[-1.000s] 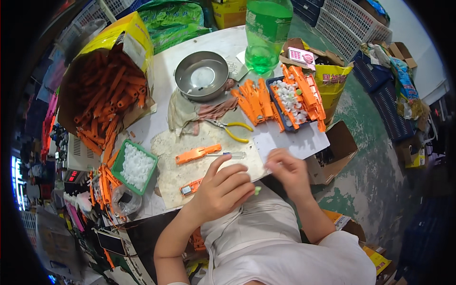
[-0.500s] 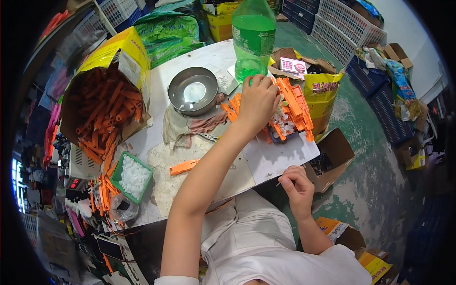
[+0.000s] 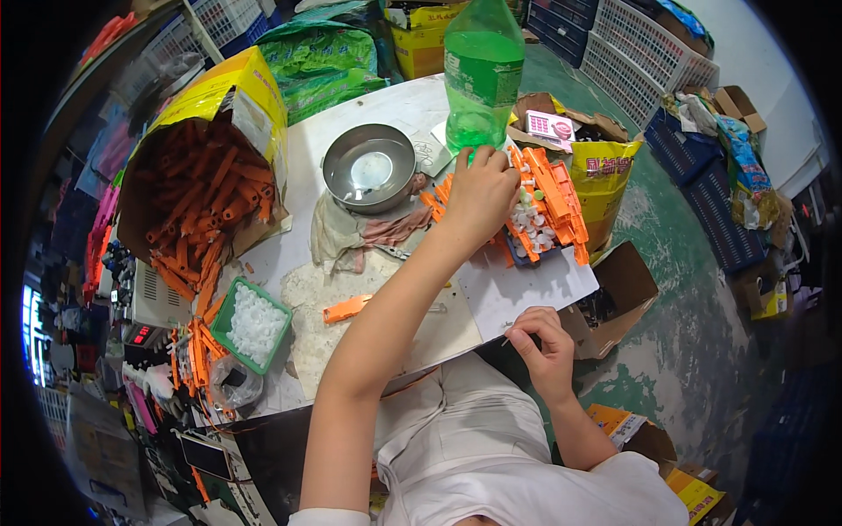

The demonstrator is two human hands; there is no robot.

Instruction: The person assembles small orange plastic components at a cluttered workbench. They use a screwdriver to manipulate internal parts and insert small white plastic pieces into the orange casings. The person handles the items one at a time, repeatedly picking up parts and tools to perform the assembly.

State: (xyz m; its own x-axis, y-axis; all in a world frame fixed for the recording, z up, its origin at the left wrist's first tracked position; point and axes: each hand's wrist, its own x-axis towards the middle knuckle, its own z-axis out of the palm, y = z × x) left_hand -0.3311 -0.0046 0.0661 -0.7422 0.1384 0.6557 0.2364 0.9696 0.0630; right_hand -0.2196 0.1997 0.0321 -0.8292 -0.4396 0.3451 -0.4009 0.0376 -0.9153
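Observation:
My left hand (image 3: pixel 482 193) reaches across the table, fingers bent down and pressed together beside the base of a green bottle (image 3: pixel 484 74). What its fingertips hold, if anything, is hidden. Just right of it lie orange plastic toy parts (image 3: pixel 557 203) and small white pieces (image 3: pixel 533 219), partly over a dark blue tray. Off the table's front edge, my right hand (image 3: pixel 545 344) is closed in a pinch on a small thin piece (image 3: pixel 506 338), too small to name. A single orange part (image 3: pixel 347 309) lies on the table beside my left forearm.
A metal bowl (image 3: pixel 369 168) stands by a crumpled rag (image 3: pixel 338 232). At left are a yellow carton (image 3: pixel 279 105) of orange parts and a green basket (image 3: pixel 285 331) of white pieces. An open cardboard box (image 3: pixel 633 294) and a yellow carton (image 3: pixel 605 188) stand beyond the table's right edge.
The view has shifted slightly, moving the table and its things a little to the right. My left hand stays by the bottle's base, and my right hand keeps its pinch.

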